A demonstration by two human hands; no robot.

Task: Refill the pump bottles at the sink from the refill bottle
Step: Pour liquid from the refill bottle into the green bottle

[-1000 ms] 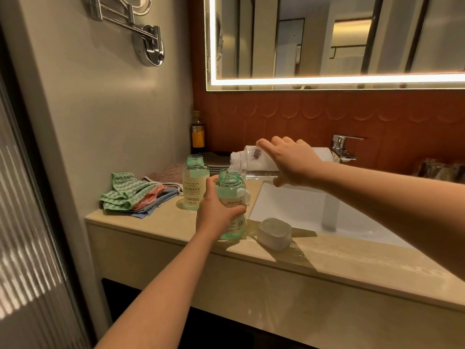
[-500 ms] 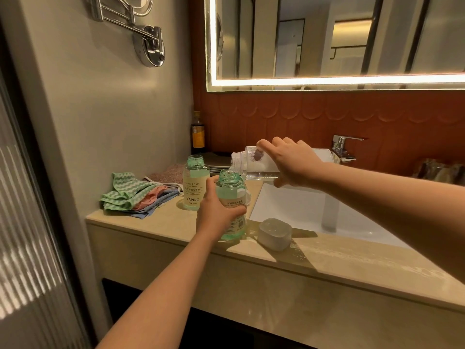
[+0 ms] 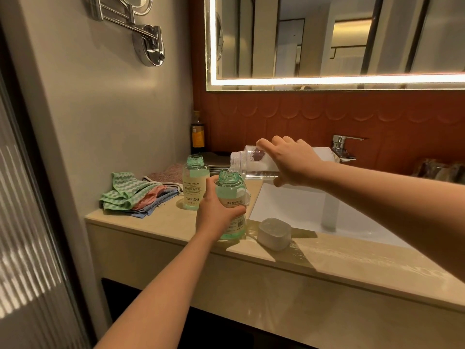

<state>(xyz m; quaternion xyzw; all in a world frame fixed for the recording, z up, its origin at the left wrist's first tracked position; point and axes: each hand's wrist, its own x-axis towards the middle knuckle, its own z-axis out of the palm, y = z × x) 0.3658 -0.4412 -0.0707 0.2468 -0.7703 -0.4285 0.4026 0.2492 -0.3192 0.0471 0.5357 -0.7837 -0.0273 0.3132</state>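
My left hand [image 3: 217, 212] grips a green pump bottle [image 3: 231, 195] with its top off, standing on the beige counter [image 3: 161, 222] by the sink's left edge. My right hand [image 3: 293, 162] holds a clear refill bottle [image 3: 251, 163] tipped on its side, its mouth just above the green bottle's open neck. A thin stream of clear liquid runs from one into the other. A second open pump bottle [image 3: 195, 182], labelled YAPING, stands behind and to the left.
A small white lidded box [image 3: 274, 233] sits on the counter's front edge by the white sink [image 3: 297, 207]. Folded cloths [image 3: 133, 195] lie at the left, a dark bottle [image 3: 198, 133] in the corner, stacked plates behind. The chrome tap [image 3: 342, 147] is at the back wall.
Hands and bottles have stayed almost still. The refill bottle stays tipped over the green bottle's neck.
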